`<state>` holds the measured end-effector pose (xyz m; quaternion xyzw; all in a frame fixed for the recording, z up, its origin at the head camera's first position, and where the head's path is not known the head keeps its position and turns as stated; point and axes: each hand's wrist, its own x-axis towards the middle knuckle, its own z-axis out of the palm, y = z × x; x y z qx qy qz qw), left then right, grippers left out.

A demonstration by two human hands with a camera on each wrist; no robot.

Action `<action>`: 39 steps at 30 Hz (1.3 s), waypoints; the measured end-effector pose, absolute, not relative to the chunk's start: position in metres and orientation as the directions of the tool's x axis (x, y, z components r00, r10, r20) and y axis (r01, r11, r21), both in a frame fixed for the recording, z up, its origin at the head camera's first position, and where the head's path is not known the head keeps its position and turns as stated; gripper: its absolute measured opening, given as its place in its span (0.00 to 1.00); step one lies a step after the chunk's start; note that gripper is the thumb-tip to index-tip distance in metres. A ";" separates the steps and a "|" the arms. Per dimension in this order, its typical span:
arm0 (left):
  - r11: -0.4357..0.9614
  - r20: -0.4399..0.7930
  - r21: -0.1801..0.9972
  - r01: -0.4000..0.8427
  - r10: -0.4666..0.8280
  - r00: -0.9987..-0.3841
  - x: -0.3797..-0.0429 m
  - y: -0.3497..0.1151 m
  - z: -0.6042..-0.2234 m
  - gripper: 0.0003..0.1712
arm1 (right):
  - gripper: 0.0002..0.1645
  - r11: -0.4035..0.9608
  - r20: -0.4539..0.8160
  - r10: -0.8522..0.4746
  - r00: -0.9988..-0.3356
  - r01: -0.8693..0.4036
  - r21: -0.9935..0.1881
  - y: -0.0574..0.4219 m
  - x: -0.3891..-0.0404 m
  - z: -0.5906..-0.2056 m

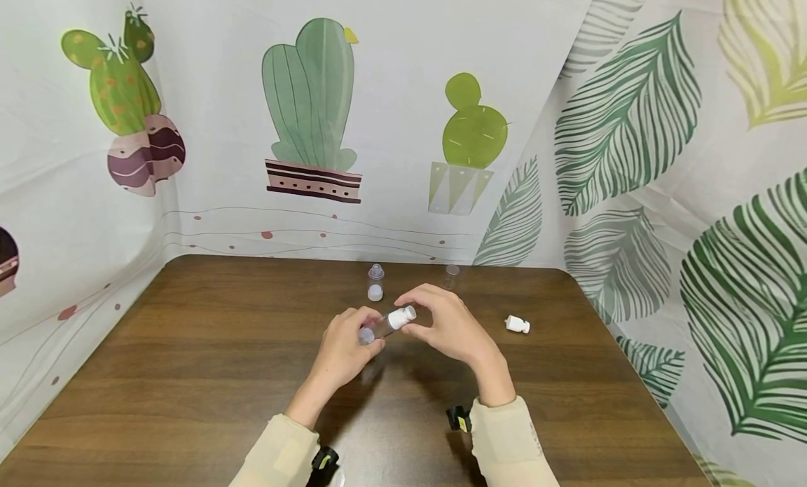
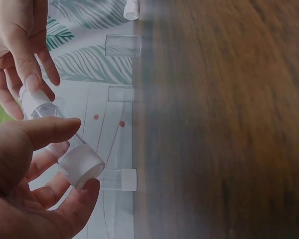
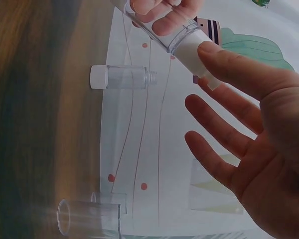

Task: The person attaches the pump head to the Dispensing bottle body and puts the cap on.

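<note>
A small clear bottle point(image 1: 381, 326) with a white base is held tilted over the wooden table. My left hand point(image 1: 345, 347) grips it near the base; the left wrist view shows the thumb along the clear side and fingertips against the white base point(image 2: 82, 163). On the bottle's other end sits a white top point(image 1: 400, 317) with a narrow tip. My right hand point(image 1: 449, 322) pinches this top between thumb and index finger, and its other fingers point(image 3: 209, 157) spread apart from it in the right wrist view.
A second clear bottle point(image 1: 375, 285) with a white bottom stands upright behind the hands, its threaded neck point(image 3: 151, 77) uncovered. Transparent cylinders point(image 2: 123, 46) stand toward the table's back edge. To the right, a white top piece point(image 1: 518, 324) lies on its side. Printed cloth point(image 1: 403, 122) hangs behind.
</note>
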<state>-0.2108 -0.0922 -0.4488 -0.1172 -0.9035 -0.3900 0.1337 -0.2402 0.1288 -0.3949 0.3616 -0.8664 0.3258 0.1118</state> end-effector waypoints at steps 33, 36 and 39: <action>0.667 0.356 0.664 0.337 0.115 -0.927 -0.211 -0.092 -0.449 0.18 | 0.11 0.549 0.352 -0.555 -0.754 -0.650 -0.526 0.126 -0.240 -0.397; 0.668 0.356 0.665 0.335 0.112 -0.928 -0.210 -0.092 -0.448 0.18 | 0.11 0.551 0.353 -0.548 -0.758 -0.645 -0.530 0.125 -0.240 -0.398; 0.667 0.357 0.665 0.335 0.111 -0.928 -0.210 -0.092 -0.448 0.18 | 0.10 0.558 0.353 -0.538 -0.765 -0.637 -0.532 0.124 -0.240 -0.398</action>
